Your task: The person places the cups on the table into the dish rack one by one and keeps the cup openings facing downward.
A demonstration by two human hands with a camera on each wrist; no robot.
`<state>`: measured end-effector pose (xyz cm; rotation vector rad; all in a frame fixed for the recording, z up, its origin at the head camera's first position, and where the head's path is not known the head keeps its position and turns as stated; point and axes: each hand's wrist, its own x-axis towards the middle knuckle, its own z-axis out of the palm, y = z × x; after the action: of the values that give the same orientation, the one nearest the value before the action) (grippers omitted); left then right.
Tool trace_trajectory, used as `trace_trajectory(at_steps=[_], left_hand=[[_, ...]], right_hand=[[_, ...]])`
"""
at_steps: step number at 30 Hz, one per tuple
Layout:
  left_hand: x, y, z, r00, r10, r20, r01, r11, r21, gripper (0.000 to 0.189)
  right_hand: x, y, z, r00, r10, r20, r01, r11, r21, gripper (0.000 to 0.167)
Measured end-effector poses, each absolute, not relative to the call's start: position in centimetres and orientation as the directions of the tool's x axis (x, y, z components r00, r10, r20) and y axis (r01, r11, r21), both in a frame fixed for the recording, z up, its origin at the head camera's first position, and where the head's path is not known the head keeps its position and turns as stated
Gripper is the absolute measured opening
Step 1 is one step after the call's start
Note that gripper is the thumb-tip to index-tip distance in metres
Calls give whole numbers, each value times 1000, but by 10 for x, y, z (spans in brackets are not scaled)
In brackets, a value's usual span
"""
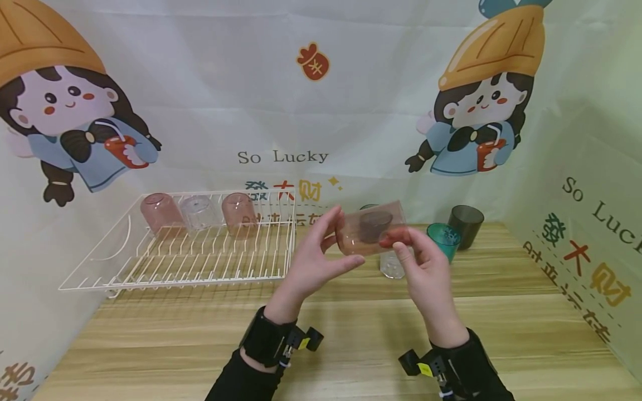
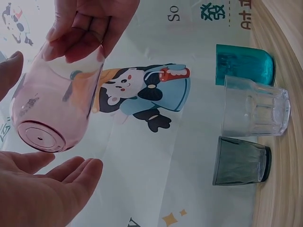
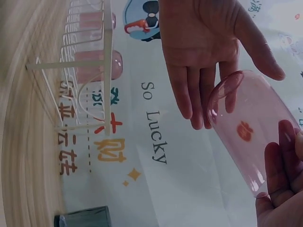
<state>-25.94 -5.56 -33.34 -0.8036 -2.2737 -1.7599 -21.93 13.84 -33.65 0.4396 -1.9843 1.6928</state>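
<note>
A see-through pink glass is held sideways in the air over the table, its base toward the left. My right hand pinches it at the mouth, with fingertips inside and the thumb outside. Around the base end is my left hand, its fingers straight and the thumb spread away from the glass. In the left wrist view the round base of the pink glass hangs just above the left fingers. From the right wrist view, the left hand reaches behind the base with extended fingers.
Left of the hands stands a white wire rack. Two pink glasses and a clear glass sit upside down in it. Behind the right hand are a clear glass, a teal glass and a dark grey glass.
</note>
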Motion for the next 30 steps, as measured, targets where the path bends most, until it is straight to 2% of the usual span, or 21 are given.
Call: trace_trajectory(at_steps=[15, 30], left_hand=[[-257, -55, -332, -837, 313, 449, 475, 8, 880, 83], [-258, -54, -331, -833, 269, 483, 478, -90, 874, 74]], right_hand=[[-216, 131, -339, -836, 105, 539, -524, 142, -840, 21], [-218, 127, -341, -832, 98, 546, -537, 104, -837, 23]])
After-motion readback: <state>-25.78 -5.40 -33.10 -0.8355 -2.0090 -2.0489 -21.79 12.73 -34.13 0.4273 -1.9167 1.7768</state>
